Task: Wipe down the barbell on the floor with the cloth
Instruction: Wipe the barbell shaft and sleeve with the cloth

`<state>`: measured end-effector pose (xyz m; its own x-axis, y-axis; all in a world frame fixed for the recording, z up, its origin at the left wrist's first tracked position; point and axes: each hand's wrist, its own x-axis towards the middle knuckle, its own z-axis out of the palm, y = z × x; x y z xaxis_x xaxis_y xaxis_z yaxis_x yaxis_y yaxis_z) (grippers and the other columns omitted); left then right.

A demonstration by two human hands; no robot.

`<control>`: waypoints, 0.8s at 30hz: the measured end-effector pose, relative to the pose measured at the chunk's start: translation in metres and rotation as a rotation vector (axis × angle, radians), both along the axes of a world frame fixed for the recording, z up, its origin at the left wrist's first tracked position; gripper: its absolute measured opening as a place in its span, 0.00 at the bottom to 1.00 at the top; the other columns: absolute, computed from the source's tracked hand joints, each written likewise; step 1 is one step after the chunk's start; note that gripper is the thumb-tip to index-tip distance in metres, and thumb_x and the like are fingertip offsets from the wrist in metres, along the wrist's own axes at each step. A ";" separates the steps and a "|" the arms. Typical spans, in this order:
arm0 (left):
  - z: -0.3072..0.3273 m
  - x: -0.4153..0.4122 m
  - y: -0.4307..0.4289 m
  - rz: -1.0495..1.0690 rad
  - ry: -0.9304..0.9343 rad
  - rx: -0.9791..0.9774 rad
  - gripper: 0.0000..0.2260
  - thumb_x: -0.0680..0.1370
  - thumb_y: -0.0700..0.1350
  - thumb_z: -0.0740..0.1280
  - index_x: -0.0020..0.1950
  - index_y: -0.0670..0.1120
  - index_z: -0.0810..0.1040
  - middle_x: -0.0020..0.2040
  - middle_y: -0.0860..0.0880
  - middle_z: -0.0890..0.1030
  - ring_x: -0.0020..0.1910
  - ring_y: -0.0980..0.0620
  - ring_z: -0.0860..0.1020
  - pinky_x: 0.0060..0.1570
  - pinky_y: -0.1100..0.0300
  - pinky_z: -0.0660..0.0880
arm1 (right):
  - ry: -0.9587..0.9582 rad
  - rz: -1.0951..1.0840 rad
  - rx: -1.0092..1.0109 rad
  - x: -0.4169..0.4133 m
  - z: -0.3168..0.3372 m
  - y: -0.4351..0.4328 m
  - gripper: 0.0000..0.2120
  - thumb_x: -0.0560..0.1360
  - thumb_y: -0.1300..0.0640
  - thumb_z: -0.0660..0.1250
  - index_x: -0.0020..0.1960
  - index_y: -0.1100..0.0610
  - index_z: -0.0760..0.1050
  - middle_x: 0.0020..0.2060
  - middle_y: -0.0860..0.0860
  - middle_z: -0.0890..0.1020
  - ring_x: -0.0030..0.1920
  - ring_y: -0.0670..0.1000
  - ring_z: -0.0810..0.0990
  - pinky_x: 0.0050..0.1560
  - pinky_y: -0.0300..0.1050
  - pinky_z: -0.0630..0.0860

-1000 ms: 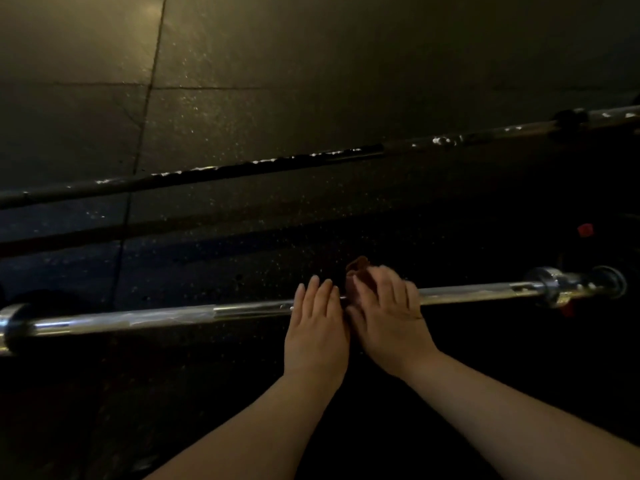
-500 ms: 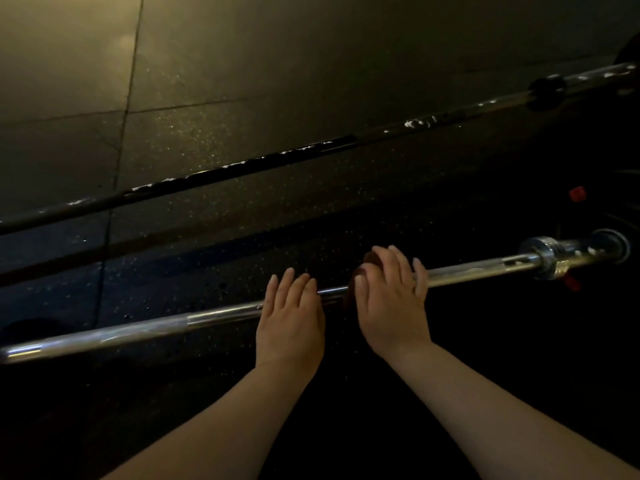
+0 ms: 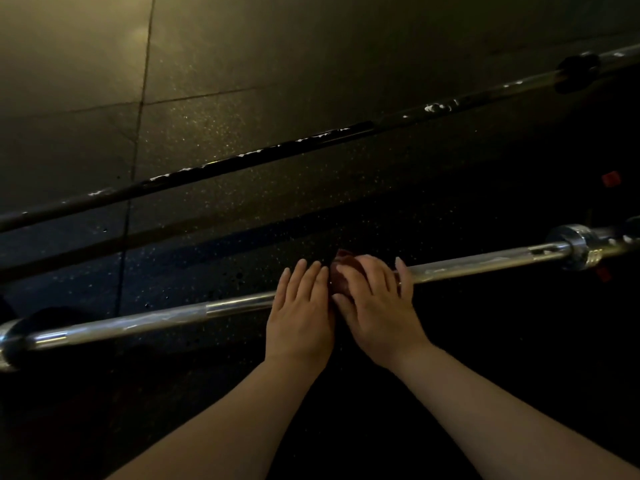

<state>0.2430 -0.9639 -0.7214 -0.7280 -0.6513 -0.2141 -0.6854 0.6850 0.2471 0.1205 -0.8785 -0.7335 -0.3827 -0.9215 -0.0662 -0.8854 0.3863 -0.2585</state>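
From my remote seat, the long polished chrome steel barbell [image 3: 156,320] lay on the dark speckled rubber floor [image 3: 242,140], running from its collar at the far left up to the thicker sleeve at the right edge. I judged it heavy and rigid, liable to roll rather than lift, and slick along the smooth stretches, so it was best steadied by pressing down on the shaft near the middle.

My left hand [image 3: 300,315] rested palm-down over the shaft, fingers straight and together, flat rather than curled, gripping nothing that I could see.

Just beside it, touching, my right hand [image 3: 375,299] covered the small dark red cloth [image 3: 341,271], its fingers draped over the bar and holding the cloth against the steel. Only a bunched edge of the fabric showed; it looked soft and limp, easy to wrap around the shaft. How tightly the fingers closed underneath, I could not tell.

Farther back a second, darker bar [image 3: 263,154] lay well apart.
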 end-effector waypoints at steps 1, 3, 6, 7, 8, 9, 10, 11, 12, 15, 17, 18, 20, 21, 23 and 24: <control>0.000 0.002 -0.001 -0.007 0.008 0.003 0.24 0.85 0.52 0.47 0.81 0.48 0.50 0.82 0.50 0.49 0.79 0.53 0.39 0.76 0.54 0.33 | 0.056 -0.013 -0.009 -0.010 -0.001 0.004 0.23 0.82 0.42 0.49 0.69 0.51 0.69 0.68 0.55 0.72 0.73 0.58 0.69 0.76 0.65 0.52; -0.001 0.002 0.000 -0.005 0.026 -0.009 0.25 0.84 0.52 0.43 0.81 0.48 0.52 0.81 0.50 0.52 0.79 0.53 0.41 0.76 0.54 0.34 | 0.085 -0.188 -0.030 -0.019 0.003 0.010 0.21 0.82 0.44 0.49 0.67 0.52 0.71 0.69 0.56 0.72 0.75 0.59 0.67 0.77 0.65 0.52; -0.002 -0.002 0.003 0.008 0.017 -0.021 0.27 0.82 0.54 0.41 0.81 0.48 0.51 0.81 0.50 0.51 0.79 0.53 0.41 0.75 0.53 0.33 | -0.024 -0.262 -0.062 0.004 0.004 0.001 0.24 0.84 0.47 0.47 0.71 0.54 0.70 0.75 0.56 0.66 0.79 0.58 0.59 0.79 0.63 0.48; -0.003 -0.002 0.004 0.007 0.007 -0.015 0.26 0.83 0.54 0.44 0.81 0.48 0.50 0.82 0.50 0.50 0.79 0.53 0.40 0.76 0.53 0.33 | -0.040 -0.183 -0.065 0.013 0.002 -0.003 0.24 0.84 0.46 0.46 0.73 0.54 0.69 0.76 0.55 0.66 0.80 0.57 0.58 0.79 0.62 0.48; -0.004 -0.002 0.005 0.010 0.005 -0.007 0.25 0.84 0.54 0.48 0.81 0.49 0.50 0.81 0.51 0.49 0.79 0.53 0.39 0.76 0.53 0.33 | -0.039 -0.106 -0.064 0.018 -0.001 -0.004 0.24 0.84 0.46 0.46 0.74 0.53 0.68 0.75 0.54 0.66 0.79 0.56 0.59 0.79 0.62 0.48; -0.004 -0.001 0.004 0.012 0.013 -0.006 0.25 0.84 0.53 0.49 0.81 0.48 0.51 0.81 0.51 0.50 0.79 0.53 0.40 0.76 0.53 0.34 | -0.021 -0.048 -0.054 0.016 -0.001 -0.003 0.23 0.83 0.45 0.47 0.73 0.52 0.67 0.74 0.53 0.67 0.78 0.56 0.61 0.78 0.62 0.49; -0.005 0.000 0.003 0.010 0.027 -0.014 0.25 0.84 0.53 0.48 0.80 0.48 0.52 0.81 0.50 0.52 0.79 0.53 0.41 0.76 0.53 0.35 | 0.018 -0.009 -0.036 0.008 0.000 -0.001 0.23 0.83 0.45 0.48 0.72 0.52 0.68 0.72 0.54 0.69 0.76 0.56 0.65 0.78 0.62 0.51; -0.004 0.001 0.003 0.009 0.041 -0.020 0.26 0.83 0.53 0.45 0.80 0.48 0.55 0.81 0.50 0.54 0.79 0.54 0.43 0.76 0.53 0.36 | 0.070 0.009 -0.029 -0.001 0.000 0.002 0.22 0.83 0.45 0.49 0.70 0.53 0.70 0.69 0.55 0.72 0.74 0.57 0.68 0.76 0.63 0.52; -0.005 0.001 0.003 0.012 0.059 -0.018 0.27 0.82 0.54 0.41 0.80 0.47 0.57 0.81 0.50 0.56 0.79 0.54 0.45 0.77 0.54 0.36 | 0.110 -0.020 -0.031 -0.011 0.000 0.005 0.21 0.82 0.46 0.49 0.68 0.53 0.72 0.67 0.55 0.74 0.73 0.58 0.70 0.76 0.63 0.52; -0.006 -0.003 0.004 0.040 0.107 -0.010 0.29 0.81 0.54 0.38 0.78 0.46 0.62 0.79 0.49 0.61 0.79 0.52 0.51 0.77 0.54 0.37 | 0.052 -0.343 -0.046 -0.023 0.004 0.006 0.22 0.83 0.47 0.47 0.68 0.52 0.72 0.71 0.54 0.70 0.78 0.57 0.62 0.78 0.64 0.47; -0.006 -0.006 0.005 0.047 0.105 -0.010 0.30 0.81 0.54 0.39 0.78 0.46 0.63 0.79 0.49 0.62 0.79 0.52 0.52 0.77 0.53 0.38 | 0.026 -0.347 -0.060 -0.011 0.004 0.001 0.23 0.83 0.46 0.46 0.70 0.53 0.71 0.74 0.54 0.67 0.79 0.57 0.61 0.78 0.64 0.46; -0.008 -0.007 0.005 0.048 0.088 -0.010 0.30 0.81 0.54 0.39 0.78 0.46 0.63 0.78 0.49 0.62 0.79 0.51 0.52 0.77 0.52 0.38 | 0.026 -0.250 -0.054 -0.003 0.003 0.000 0.23 0.83 0.46 0.47 0.70 0.52 0.70 0.73 0.54 0.67 0.78 0.57 0.62 0.78 0.64 0.47; -0.011 -0.005 0.006 0.039 0.055 -0.014 0.28 0.81 0.55 0.44 0.76 0.45 0.66 0.77 0.48 0.66 0.79 0.49 0.56 0.76 0.51 0.41 | 0.052 -0.026 -0.037 0.004 0.001 0.002 0.23 0.83 0.45 0.49 0.72 0.52 0.68 0.72 0.55 0.68 0.75 0.57 0.67 0.77 0.64 0.51; -0.012 -0.004 0.005 0.032 0.054 -0.021 0.27 0.81 0.54 0.47 0.76 0.45 0.67 0.76 0.47 0.68 0.78 0.49 0.58 0.76 0.50 0.43 | 0.089 0.051 -0.014 -0.003 0.001 0.003 0.23 0.82 0.44 0.50 0.73 0.52 0.68 0.71 0.55 0.70 0.73 0.57 0.69 0.76 0.64 0.53; -0.011 -0.002 0.002 0.009 0.063 -0.005 0.27 0.81 0.54 0.47 0.76 0.45 0.67 0.76 0.47 0.67 0.78 0.49 0.58 0.76 0.50 0.43 | 0.192 0.143 0.047 -0.022 0.001 0.006 0.23 0.82 0.43 0.51 0.72 0.52 0.69 0.68 0.55 0.72 0.71 0.57 0.72 0.75 0.63 0.55; -0.007 -0.001 0.001 -0.007 0.054 0.028 0.28 0.81 0.54 0.44 0.78 0.45 0.63 0.78 0.48 0.64 0.79 0.50 0.54 0.77 0.52 0.40 | 0.213 0.155 0.083 -0.029 0.003 0.010 0.23 0.82 0.44 0.51 0.72 0.53 0.69 0.68 0.56 0.72 0.72 0.57 0.71 0.75 0.62 0.56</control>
<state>0.2418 -0.9626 -0.7284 -0.7434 -0.6405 -0.1925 -0.6659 0.6819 0.3026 0.0914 -0.8688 -0.7308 -0.2513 -0.9648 -0.0771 -0.9665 0.2544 -0.0335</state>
